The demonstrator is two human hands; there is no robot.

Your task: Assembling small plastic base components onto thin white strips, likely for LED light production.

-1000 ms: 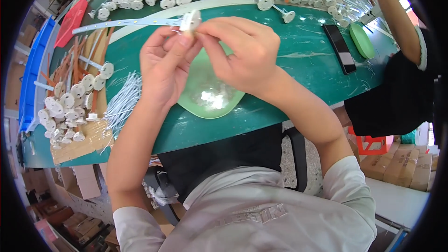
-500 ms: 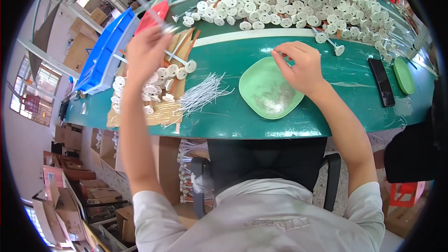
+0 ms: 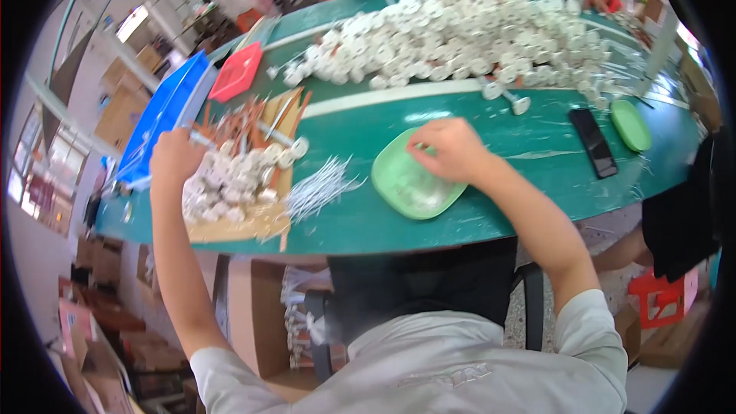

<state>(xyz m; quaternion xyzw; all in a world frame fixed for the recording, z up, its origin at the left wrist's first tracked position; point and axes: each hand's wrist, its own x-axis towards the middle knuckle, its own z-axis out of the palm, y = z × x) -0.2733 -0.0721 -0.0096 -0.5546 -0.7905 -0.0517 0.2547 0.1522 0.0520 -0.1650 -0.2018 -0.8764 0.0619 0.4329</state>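
My left hand (image 3: 175, 155) is closed at the left edge of a heap of white disc-ended rods (image 3: 230, 180), beside the blue bin (image 3: 162, 119). A short pale shaft shows by its fingers, but whether they grip it is unclear. My right hand (image 3: 451, 151) is pinched over the right side of a light green dish (image 3: 387, 176). Anything between its fingertips is too small to make out. Small greyish bits lie in the bottom of the dish. Between the dish and the heap is a loose bundle of thin white strips (image 3: 318, 190).
A large pile of white disc-ended rods (image 3: 452, 34) covers the table's far side. A red tray (image 3: 236, 73) sits behind the blue bin. To the right lie a black phone (image 3: 593, 143) and a smaller green dish (image 3: 631, 126). Other people work beyond the table.
My left hand has moved left and down from above the cardboard, where it held up a blurred rod. My right hand stays pinched, now lower over the dish. The view has shifted.
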